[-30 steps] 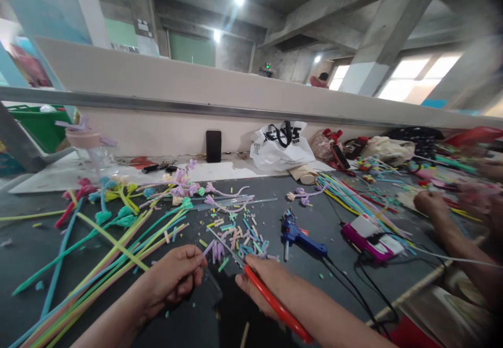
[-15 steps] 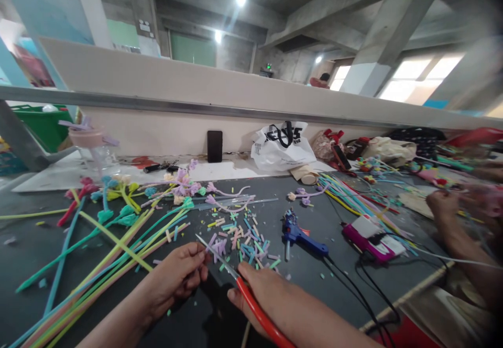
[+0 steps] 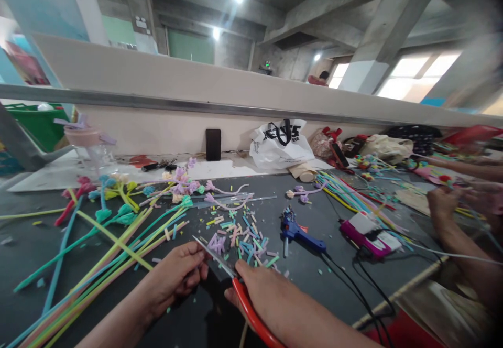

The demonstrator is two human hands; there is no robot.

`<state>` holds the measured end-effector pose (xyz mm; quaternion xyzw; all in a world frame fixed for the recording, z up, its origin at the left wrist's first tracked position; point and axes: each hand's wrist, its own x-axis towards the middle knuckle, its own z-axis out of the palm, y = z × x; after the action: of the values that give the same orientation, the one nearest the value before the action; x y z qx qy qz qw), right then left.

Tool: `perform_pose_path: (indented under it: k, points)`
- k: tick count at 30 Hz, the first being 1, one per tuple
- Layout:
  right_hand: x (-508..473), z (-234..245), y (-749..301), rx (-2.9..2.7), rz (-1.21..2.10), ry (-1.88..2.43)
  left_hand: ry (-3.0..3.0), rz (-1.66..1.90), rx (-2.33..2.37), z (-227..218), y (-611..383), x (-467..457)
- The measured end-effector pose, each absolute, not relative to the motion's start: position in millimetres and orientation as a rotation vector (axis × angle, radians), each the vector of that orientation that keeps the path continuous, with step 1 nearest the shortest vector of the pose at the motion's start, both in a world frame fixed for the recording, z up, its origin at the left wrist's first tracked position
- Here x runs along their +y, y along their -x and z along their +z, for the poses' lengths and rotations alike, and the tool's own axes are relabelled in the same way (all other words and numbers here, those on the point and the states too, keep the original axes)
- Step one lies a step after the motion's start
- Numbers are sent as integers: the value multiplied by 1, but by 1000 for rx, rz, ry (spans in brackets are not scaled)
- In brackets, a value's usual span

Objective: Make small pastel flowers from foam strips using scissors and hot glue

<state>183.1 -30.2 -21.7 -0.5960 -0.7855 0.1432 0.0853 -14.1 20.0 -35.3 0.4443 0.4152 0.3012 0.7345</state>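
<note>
My right hand [image 3: 271, 290] is wrapped round a pair of scissors [image 3: 248, 308] with red handles. Their blades point up and left, toward the fingertips of my left hand [image 3: 178, 272]. That hand is closed in a pinch, and whatever sits between its fingers is hidden. Just beyond the blades lies a heap of short cut pieces [image 3: 243, 240] in pastel colours, with a small lilac cluster [image 3: 216, 243] at its near side. Long fuzzy pastel stems [image 3: 113, 272], like pipe cleaners, run along the table left of my left hand.
A blue glue gun [image 3: 301, 237] with a black cord lies right of the heap, near a purple-and-white power strip [image 3: 369, 238]. Fuzzy flowers [image 3: 121, 193] lie at left. A phone [image 3: 213, 144] and white bag [image 3: 281, 146] stand behind. At far right, a co-worker's hand [image 3: 444, 204] works.
The view has shifted very slightly. Both my hands and the scissors keep nearly the same pose. At far right, another person's forearm shows further into view.
</note>
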Motion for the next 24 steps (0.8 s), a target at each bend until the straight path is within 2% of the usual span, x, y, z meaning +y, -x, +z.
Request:
perform_pose_path:
  k: [8,24]
  points:
    - [-31,-21,-185,-2397,392,1770,-965,647,940,-33,13,19]
    - [-22,-28,-189,-2262,542,1880,-1015,563,988,-27,14,19]
